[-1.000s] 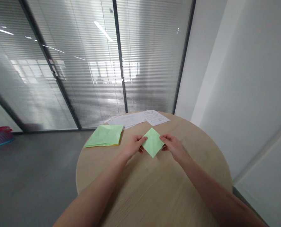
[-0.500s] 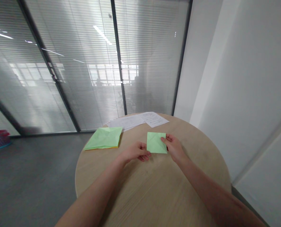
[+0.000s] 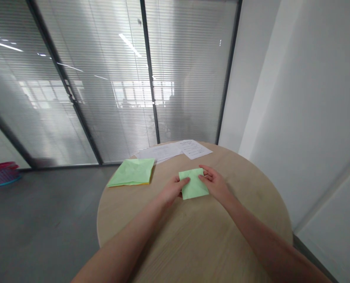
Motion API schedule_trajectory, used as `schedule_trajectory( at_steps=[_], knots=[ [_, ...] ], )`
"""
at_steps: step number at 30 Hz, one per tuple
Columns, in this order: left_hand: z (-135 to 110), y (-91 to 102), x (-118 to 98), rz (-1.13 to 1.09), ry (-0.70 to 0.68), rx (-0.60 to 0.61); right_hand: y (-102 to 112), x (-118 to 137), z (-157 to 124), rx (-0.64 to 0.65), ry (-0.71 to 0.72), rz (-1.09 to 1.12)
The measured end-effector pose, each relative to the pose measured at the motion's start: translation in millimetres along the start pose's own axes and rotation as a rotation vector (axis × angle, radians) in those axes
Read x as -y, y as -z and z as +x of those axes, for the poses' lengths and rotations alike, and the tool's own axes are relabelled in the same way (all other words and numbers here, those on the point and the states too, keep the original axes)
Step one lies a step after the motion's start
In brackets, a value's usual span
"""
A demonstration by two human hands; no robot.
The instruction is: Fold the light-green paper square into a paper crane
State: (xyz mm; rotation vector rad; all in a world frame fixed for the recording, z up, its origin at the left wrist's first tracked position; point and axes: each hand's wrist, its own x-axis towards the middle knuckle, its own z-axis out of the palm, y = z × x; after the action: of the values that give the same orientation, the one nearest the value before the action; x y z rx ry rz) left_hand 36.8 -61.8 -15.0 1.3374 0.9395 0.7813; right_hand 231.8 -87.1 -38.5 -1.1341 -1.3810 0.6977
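Note:
A small light-green square of folded paper [image 3: 194, 189] is between my two hands above the round table, tilted slightly with its left side nearer me. My left hand [image 3: 174, 189] grips its left edge, thumb on top and the other fingers hidden underneath. At the right edge, my right hand [image 3: 215, 182] has its thumb on the paper and its index finger by the upper right corner. Whether there are layers inside the folded square cannot be seen.
A stack of larger green sheets [image 3: 133, 172], with a yellow edge below, lies on the left of the wooden table [image 3: 222, 243]. Printed white papers [image 3: 194, 149] lie at the back. A red and blue basket [image 3: 2, 173] stands on the floor; a white wall [image 3: 313, 118] rises at right.
My left hand has closed on the paper's left edge, its thumb now on top. The square has turned a little and come slightly nearer. My right thumb has shifted along the right side.

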Motion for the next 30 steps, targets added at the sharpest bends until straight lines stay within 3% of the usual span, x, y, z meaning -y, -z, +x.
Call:
schedule_trajectory(
  at_steps=[9,13,18,21,24,30],
  knots=[
    [3.6,0.7,0.0,0.073,-0.022,-0.078,7.5,14.0,-6.1,-0.063,0.341,-0.411],
    [3.8,0.1,1.8,0.082,-0.037,-0.081,7.5,18.4,-9.4,-0.031,0.416,-0.468],
    [5.5,1.5,2.3,0.03,-0.092,-0.062,2.6,11.4,-6.9,-0.032,0.294,-0.165],
    [5.7,1.8,1.4,0.005,-0.096,-0.041,2.1,6.1,-3.6,0.033,0.184,0.002],
    [5.4,0.9,0.9,-0.018,-0.111,-0.021,2.0,4.8,-3.7,0.097,0.118,0.052],
    [7.9,-0.1,6.4,0.05,-0.113,-0.013,-3.6,1.8,-6.0,0.103,0.059,0.031]
  ],
)
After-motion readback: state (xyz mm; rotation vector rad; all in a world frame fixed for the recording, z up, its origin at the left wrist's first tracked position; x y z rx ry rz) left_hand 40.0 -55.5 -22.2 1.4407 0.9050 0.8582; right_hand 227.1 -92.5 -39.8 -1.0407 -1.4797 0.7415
